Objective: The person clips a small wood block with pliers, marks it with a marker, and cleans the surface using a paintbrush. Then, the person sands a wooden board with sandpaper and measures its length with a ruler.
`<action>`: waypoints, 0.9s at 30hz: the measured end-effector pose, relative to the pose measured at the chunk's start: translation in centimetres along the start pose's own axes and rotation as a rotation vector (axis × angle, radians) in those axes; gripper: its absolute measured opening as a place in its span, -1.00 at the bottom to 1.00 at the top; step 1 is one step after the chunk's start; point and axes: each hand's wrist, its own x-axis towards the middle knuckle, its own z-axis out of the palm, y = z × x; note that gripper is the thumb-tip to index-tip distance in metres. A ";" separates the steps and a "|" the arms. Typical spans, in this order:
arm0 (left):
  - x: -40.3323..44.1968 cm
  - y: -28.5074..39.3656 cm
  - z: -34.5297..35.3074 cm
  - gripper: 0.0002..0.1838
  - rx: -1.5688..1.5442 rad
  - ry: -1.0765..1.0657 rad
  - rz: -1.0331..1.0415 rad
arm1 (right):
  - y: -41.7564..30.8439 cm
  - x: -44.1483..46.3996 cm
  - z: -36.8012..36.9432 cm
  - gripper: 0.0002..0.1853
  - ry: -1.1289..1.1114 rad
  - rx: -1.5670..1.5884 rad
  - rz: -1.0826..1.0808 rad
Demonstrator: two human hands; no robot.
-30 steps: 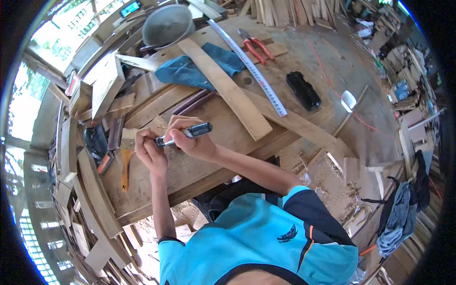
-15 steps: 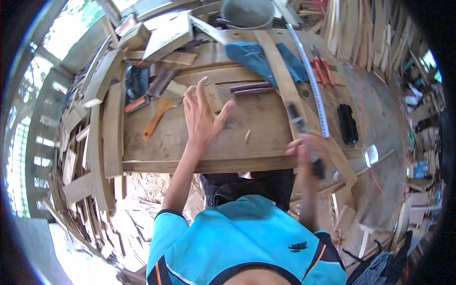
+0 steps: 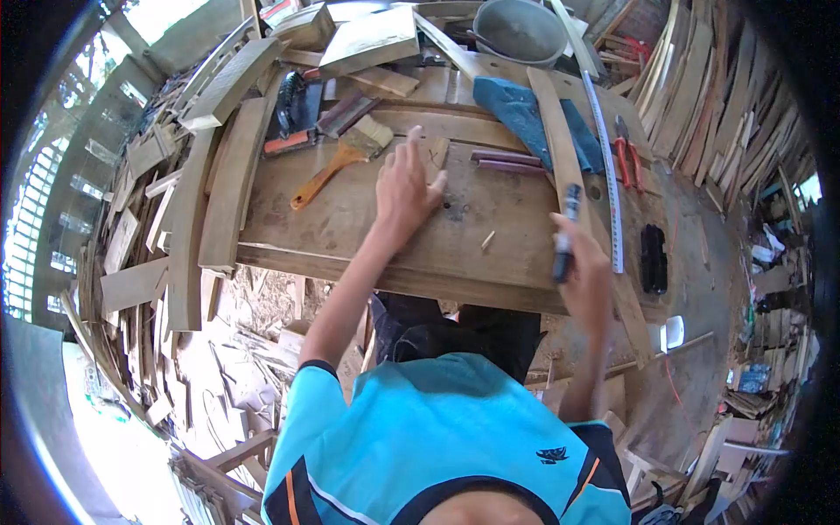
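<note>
My left hand (image 3: 405, 188) is over the workbench (image 3: 350, 258), fingers apart and nothing in them, beside a small wood piece (image 3: 437, 155). The black and silver marker (image 3: 566, 234) stands nearly upright in my right hand (image 3: 588, 267), close to the lower end of a long wooden strip (image 3: 556, 131). That strip lies across a blue cloth (image 3: 512, 109). Between my hands are two dark reddish sticks (image 3: 510, 163) and a small wood sliver (image 3: 487, 239). To the left of my left hand lies a brush (image 3: 328, 173) with an orange handle.
A measuring tape (image 3: 610, 175), red-handled pliers (image 3: 626, 157) and a black case (image 3: 653, 258) lie on the right. A grey basin (image 3: 521, 33) stands at the back. Long boards (image 3: 234, 188) line the bench's left side. Stacked wood (image 3: 700, 96) is at the back right.
My hands have parted. My left hand has opened off the marker, and my right hand has carried the marker to the right. The whole view has shifted as the head turned.
</note>
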 end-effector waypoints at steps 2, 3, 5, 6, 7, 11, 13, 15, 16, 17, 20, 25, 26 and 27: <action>-0.6 -0.6 -1.3 -0.18 -0.144 -0.052 -0.053 | -1.4 0.6 1.0 -0.55 -0.134 -0.076 -0.049; -0.9 -1.0 -2.4 -0.18 -0.273 -0.101 -0.106 | -1.9 0.9 1.8 -0.53 -0.137 -0.025 -0.092; -2.6 -1.5 -4.8 -0.17 -0.607 -0.024 -0.167 | -2.1 1.0 3.1 -0.54 -0.169 -0.054 -0.153; -3.6 -2.3 -5.8 -0.19 -0.720 0.057 -0.169 | -2.2 1.1 3.8 -0.56 -0.212 -0.068 -0.220; -4.5 -2.9 -6.9 -0.20 -0.826 0.140 -0.173 | -2.3 1.3 4.3 -0.56 -0.220 -0.058 -0.227; -6.0 -4.9 -10.7 -0.29 -1.128 0.330 -0.321 | -2.6 2.8 5.5 -0.61 -0.316 -0.119 -0.211; -6.4 -6.5 -10.5 -0.45 -1.489 0.289 -0.382 | -2.8 4.4 5.9 -0.70 -0.358 0.070 -0.079; -6.7 -7.1 -9.5 -0.55 -1.475 0.209 -0.455 | -2.3 7.4 6.6 -0.74 -0.321 0.113 0.006; -6.9 -7.5 -8.4 -0.58 -1.450 0.168 -0.519 | -1.4 9.4 7.3 -0.74 -0.313 0.093 0.034; -6.9 -7.6 -7.7 -0.60 -1.427 0.123 -0.582 | 0.6 11.7 8.8 -0.74 -0.245 0.071 -0.047; -6.6 -6.6 -7.6 -0.60 -1.256 0.112 -0.569 | 3.2 17.7 11.8 -0.68 -0.269 -0.074 -0.010; -6.5 -6.8 -8.6 -0.63 -1.261 0.123 -0.537 | 3.0 19.0 14.1 -0.56 -0.197 -0.110 0.044; -6.4 -7.0 -9.3 -0.62 -1.360 0.032 -0.592 | 2.5 18.3 13.9 -0.59 -0.125 -0.097 -0.013; -6.4 -7.2 -9.6 -0.61 -1.457 -0.066 -0.650 | 1.9 17.8 13.8 -0.62 -0.057 -0.082 -0.064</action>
